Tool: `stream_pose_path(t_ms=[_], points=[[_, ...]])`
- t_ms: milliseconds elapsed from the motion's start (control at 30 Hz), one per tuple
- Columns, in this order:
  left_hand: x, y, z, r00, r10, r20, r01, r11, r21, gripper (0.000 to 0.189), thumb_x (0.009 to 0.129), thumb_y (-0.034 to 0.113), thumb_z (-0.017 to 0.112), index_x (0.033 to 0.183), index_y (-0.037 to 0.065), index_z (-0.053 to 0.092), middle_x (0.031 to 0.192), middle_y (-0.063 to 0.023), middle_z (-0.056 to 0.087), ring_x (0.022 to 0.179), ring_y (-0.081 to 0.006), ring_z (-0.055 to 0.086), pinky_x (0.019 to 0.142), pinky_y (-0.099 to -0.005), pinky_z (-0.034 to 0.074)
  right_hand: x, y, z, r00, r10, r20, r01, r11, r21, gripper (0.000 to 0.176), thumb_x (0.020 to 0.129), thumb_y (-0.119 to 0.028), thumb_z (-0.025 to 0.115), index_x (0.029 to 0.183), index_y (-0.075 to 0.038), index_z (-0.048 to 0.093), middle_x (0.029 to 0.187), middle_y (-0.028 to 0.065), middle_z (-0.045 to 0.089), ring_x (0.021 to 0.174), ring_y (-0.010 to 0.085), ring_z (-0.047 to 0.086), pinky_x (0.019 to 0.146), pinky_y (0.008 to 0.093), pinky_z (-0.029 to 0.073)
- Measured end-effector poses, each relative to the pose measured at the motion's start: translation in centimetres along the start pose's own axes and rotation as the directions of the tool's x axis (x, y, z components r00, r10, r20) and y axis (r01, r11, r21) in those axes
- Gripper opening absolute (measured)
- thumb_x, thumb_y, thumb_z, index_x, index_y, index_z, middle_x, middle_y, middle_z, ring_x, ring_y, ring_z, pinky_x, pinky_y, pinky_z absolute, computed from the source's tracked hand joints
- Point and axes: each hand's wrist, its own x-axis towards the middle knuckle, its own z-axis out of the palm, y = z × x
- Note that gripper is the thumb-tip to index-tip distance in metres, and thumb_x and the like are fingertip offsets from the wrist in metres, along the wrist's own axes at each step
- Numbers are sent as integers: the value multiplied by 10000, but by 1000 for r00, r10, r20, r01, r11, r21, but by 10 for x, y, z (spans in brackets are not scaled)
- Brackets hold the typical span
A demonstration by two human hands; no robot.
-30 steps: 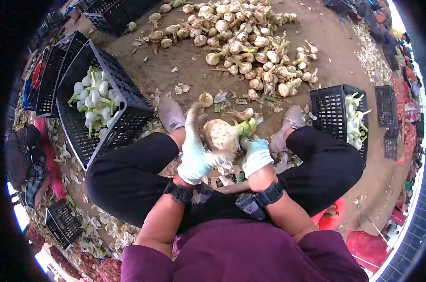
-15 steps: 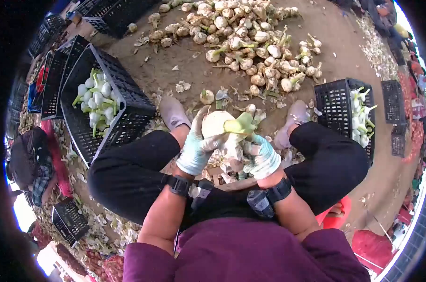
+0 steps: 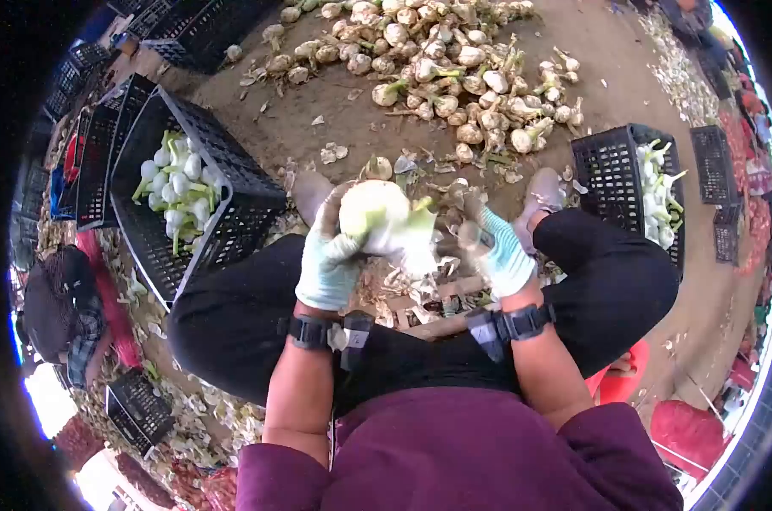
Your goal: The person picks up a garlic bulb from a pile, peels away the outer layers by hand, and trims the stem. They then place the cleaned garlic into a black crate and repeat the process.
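My left hand [image 3: 328, 255], in a pale green and white glove, is closed around a large white onion [image 3: 374, 209] with a green stem pointing right. Loose pale skin [image 3: 413, 243] hangs from the bulb near the stem. My right hand [image 3: 498, 249], gloved alike, is apart from the onion on its right. Its fingertips are blurred, but a gap shows between thumb and fingers and I see nothing in them. A smaller unpeeled onion [image 3: 377, 168] lies on the ground just beyond the held one.
Ahead lies a pile of unpeeled onions [image 3: 437, 64]. Black crates of peeled onions stand at the left [image 3: 224, 162] and right [image 3: 606, 175]. Skins litter the ground between my shoes [image 3: 543, 189], and a wooden slat [image 3: 446, 327] is below my hands. A person [image 3: 54, 298] is at far left.
My right hand has moved off the onion to the right, out of contact with it. My left hand has shifted slightly left with the onion, whose skin now hangs looser.
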Motion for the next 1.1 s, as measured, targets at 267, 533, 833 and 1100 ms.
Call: stream_pose_path(t_ms=[267, 533, 833, 1100], points=[[2, -7, 8, 995, -1, -95, 17, 985, 172, 611, 639, 106, 678, 1171, 13, 392, 1087, -100, 498, 980, -227, 509, 832, -342, 438, -11, 14, 49, 882, -470, -40, 299, 622, -724, 272, 714, 105, 500, 954, -9, 558, 855, 81, 603, 770, 122, 552, 627, 223, 455], [-16, 20, -9, 965, -240, 103, 248, 966, -75, 667, 628, 153, 626, 1200, -51, 353, 1120, -175, 493, 1040, -296, 485, 908, -406, 378, 24, 7, -15, 925, -379, 38, 150, 273, -950, 358, 727, 1, 563, 1082, 4, 521, 1054, 95, 554, 784, 116, 550, 688, 233, 454], [-2, 8, 2, 922, -377, 90, 347, 907, 238, 618, 613, 107, 655, 1167, -29, 415, 1025, -100, 549, 916, -195, 546, 805, -290, 432, -2, 7, 12, 947, -148, 285, 314, 612, -726, 436, 759, -119, 604, 1138, 42, 459, 1079, 68, 543, 861, 115, 570, 717, 205, 462], [-1, 16, -10, 901, -386, 199, 348, 916, 199, 598, 623, 133, 670, 1150, -16, 432, 1005, -89, 548, 913, -185, 538, 771, -268, 440, -19, -15, 27, 979, -192, 64, 183, 703, -688, 240, 684, -98, 618, 903, -4, 600, 963, 162, 586, 976, 309, 519, 914, 377, 350]])
